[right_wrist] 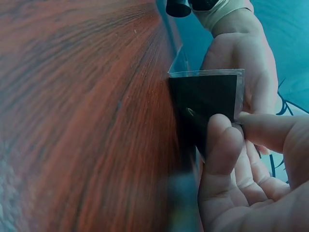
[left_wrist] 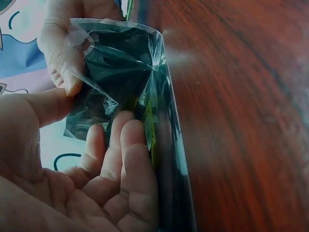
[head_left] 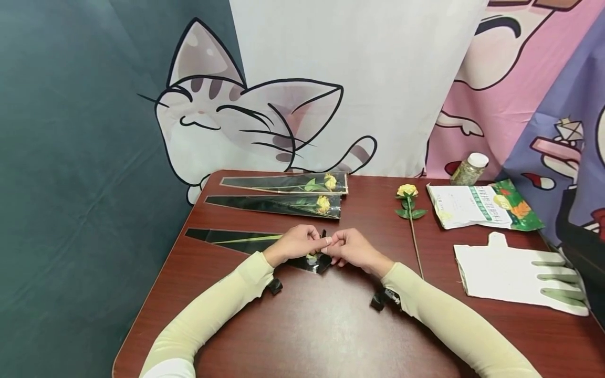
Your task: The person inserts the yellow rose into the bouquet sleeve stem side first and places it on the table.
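Observation:
A black-backed clear flower sleeve (head_left: 250, 247) lies slantwise on the table, its wide end raised between both hands. Through the film show a green stem (head_left: 236, 240) and a bit of yellow rose (head_left: 310, 256), mostly covered by the fingers. My left hand (head_left: 298, 244) holds the wide end, thumb at its edge and fingers curled against the film (left_wrist: 120, 53). Opposite it, my right hand (head_left: 352, 248) pinches a corner of the sleeve (right_wrist: 207, 92) between thumb and forefinger. Both thumb tips meet at that edge.
Two sleeved yellow roses (head_left: 323, 203) (head_left: 330, 182) lie behind the hands. To the right are a loose yellow rose (head_left: 407, 191), a printed packet (head_left: 472, 205), a lidded jar (head_left: 469, 169) and a white glove (head_left: 506, 273). The table (head_left: 302, 336) meets a curtain behind.

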`<state>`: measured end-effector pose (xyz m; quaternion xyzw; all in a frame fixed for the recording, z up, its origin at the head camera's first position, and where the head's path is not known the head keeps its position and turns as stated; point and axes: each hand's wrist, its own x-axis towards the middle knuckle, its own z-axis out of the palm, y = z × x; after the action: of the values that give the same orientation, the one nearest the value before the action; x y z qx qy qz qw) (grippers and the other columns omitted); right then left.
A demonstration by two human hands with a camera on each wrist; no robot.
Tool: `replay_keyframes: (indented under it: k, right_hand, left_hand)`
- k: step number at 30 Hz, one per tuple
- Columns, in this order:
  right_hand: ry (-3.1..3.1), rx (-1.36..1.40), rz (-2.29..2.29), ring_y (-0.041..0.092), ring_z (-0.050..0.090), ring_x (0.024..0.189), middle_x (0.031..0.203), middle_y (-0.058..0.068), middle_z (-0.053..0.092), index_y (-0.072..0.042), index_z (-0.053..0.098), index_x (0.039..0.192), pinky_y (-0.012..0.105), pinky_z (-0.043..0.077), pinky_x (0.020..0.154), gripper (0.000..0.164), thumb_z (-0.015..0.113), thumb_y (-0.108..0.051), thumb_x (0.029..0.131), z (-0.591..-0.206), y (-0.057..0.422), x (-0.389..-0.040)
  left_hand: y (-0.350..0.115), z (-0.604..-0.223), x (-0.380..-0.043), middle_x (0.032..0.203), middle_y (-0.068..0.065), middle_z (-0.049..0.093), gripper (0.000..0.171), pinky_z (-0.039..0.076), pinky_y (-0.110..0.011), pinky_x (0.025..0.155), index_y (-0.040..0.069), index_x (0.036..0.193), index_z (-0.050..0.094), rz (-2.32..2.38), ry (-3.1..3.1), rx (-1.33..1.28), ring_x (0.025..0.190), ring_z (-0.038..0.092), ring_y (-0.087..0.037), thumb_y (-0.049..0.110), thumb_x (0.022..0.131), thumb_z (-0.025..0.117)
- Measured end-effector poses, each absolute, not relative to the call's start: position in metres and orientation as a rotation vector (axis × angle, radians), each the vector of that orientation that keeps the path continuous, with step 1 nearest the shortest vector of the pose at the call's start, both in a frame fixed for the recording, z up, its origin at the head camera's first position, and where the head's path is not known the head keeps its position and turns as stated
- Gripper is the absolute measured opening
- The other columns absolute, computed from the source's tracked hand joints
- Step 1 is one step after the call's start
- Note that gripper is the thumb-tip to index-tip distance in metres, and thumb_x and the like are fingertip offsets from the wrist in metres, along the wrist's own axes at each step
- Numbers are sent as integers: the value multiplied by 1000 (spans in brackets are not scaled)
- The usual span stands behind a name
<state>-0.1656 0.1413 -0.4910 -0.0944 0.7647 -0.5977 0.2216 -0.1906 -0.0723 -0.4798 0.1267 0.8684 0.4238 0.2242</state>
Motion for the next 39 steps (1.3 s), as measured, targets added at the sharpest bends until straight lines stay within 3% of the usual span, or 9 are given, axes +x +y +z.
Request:
replay_keyframes:
  k: [9, 17, 22, 28, 35, 39]
  right_hand:
    - [2052, -195, -1715, 14, 67, 59, 67, 5, 70, 3, 71, 93, 27, 59, 53, 14, 80, -8, 93, -493, 146, -166]
    - [1991, -112, -1759, 14, 70, 59, 70, 7, 72, 5, 69, 95, 26, 62, 56, 12, 76, -5, 96, -492, 147, -169]
    - [1978, -80, -1731, 15, 71, 57, 71, 11, 71, 4, 60, 98, 27, 62, 54, 11, 69, -3, 100, -495, 148, -170]
    - [1966, -60, -1703, 15, 72, 56, 69, 10, 71, 4, 53, 103, 26, 62, 54, 12, 64, 0, 102, -501, 148, -174]
    - [1993, 8, -1673, 14, 71, 55, 70, 13, 72, 6, 53, 106, 25, 61, 52, 10, 61, 2, 102, -499, 157, -181]
    - [2002, 4, -1652, 13, 70, 54, 72, 14, 73, 7, 54, 107, 24, 61, 52, 12, 62, 1, 102, -500, 160, -183]
  left_hand:
    - [-77, -479, -193, 87, -6, 76, 30, 56, -27, 65, 14, 96, 69, 1262, 2296, 325, 79, 72, -18, 43, 98, 74]
    - [-73, -484, -196, 86, -4, 73, 11, 57, -27, 64, 13, 98, 74, 1270, 2343, 324, 77, 69, -15, 22, 97, 69]
    - [-70, -484, -197, 84, 1, 76, 13, 56, -27, 65, 15, 100, 80, 1198, 2464, 388, 74, 70, -11, 24, 98, 71]
    - [-66, -481, -195, 88, 9, 78, 16, 57, -27, 74, 19, 102, 82, 1088, 2521, 462, 80, 70, -6, 32, 92, 81]
    - [-69, -490, -203, 86, -1, 80, 15, 62, -28, 67, 11, 104, 82, 1331, 2300, 337, 74, 73, -12, 21, 94, 80]
    - [-73, -494, -208, 89, -6, 81, 16, 64, -29, 69, 9, 106, 83, 1418, 2182, 253, 77, 75, -14, 20, 94, 82]
